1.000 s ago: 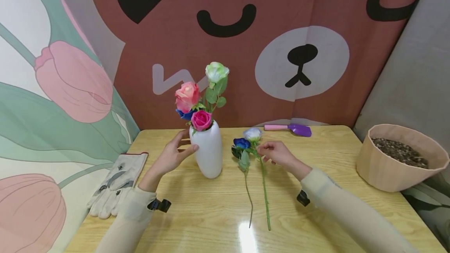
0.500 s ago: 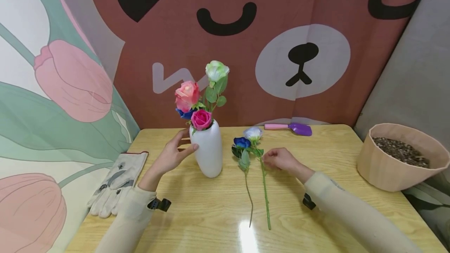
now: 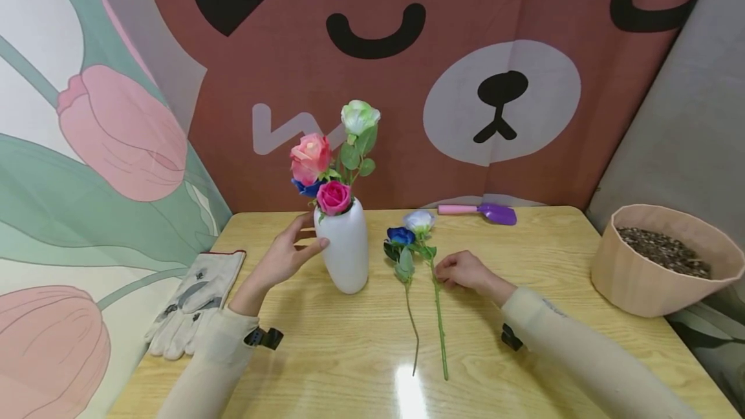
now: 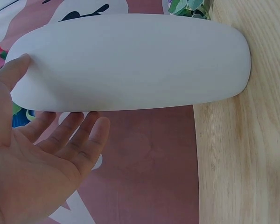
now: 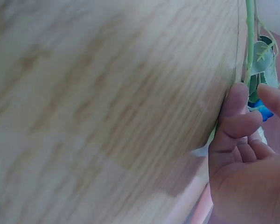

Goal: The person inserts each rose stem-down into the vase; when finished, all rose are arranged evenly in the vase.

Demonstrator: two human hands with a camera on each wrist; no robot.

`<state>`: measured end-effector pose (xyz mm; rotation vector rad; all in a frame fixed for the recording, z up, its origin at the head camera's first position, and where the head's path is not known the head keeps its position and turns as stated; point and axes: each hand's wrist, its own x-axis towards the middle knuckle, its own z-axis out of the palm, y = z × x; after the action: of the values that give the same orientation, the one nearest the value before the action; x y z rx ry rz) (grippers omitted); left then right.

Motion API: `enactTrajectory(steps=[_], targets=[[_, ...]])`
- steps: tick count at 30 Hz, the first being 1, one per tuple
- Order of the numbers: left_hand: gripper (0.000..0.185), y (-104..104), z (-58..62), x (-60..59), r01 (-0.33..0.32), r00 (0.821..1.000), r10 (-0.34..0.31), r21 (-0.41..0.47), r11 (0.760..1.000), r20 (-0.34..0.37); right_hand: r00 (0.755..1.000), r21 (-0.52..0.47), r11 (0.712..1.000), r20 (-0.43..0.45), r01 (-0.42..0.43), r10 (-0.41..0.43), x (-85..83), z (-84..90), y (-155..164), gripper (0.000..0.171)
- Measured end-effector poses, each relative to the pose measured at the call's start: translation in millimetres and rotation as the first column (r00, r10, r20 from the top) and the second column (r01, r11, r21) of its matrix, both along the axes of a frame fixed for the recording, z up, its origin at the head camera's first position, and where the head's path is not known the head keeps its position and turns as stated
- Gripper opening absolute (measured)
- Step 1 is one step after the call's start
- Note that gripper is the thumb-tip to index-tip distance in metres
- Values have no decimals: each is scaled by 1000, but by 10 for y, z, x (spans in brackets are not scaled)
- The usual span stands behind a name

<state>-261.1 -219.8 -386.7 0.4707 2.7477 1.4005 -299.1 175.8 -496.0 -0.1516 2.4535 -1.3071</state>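
1. Nearest: two loose flowers lie side by side mid-worktop [image 3: 326, 354], cut ends toward front edge. Green stem [image 3: 440, 319] leads to pale bloom [image 3: 419, 220]; thin stem [image 3: 416, 335] to blue bloom [image 3: 401, 236]. Layout prob. leaves both shafts within R reach.
2. R hand [image 3: 465, 271]: at upper green stem, just below its leaves. My fingers are bent, tips close to stem; pinch or mere contact, can't tell. Position prob. chosen for bare shaft, clear of foliage.
3. L hand [image 3: 286, 260]: holds white vase [image 3: 345, 254], thumb on near face, fingers spread behind its L side. Vase stands L of loose flowers, toward rear edge. High hold prob. steadies it vs. tipping, as mouth carries coral rose [image 3: 310, 159], magenta rose [image 3: 334, 198], pale-green rose [image 3: 359, 118] plus a blue one, part-hidden.
4. Gloves [image 3: 194, 306]: flat at L edge. Planter [image 3: 631, 277], w/ dark granular fill: at R edge. Both appear parked clear of my hands.
5. Farthest: trowel [image 3: 495, 214], along rear edge, toward rear R corner, prob. out of the way; bear-print backdrop [image 3: 372, 89] behind.
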Motion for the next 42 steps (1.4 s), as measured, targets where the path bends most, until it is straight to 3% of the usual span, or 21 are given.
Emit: enactTrajectory(steps=[13,24,42], targets=[[73,-7,10,-3,-4,1000,4,-6,1000,9,1000,57,998,-8,22,-21,-24,7,-87,18],[72,-1,-1,-7,6,1000,-6,5,1000,-10,996,-24,998,67,51,-50,-21,36,-50,22],[71,-9,-11,-13,10,1000,-9,5,1000,-13,998,-196,979,41,49,-41,-38,226,54,28]])
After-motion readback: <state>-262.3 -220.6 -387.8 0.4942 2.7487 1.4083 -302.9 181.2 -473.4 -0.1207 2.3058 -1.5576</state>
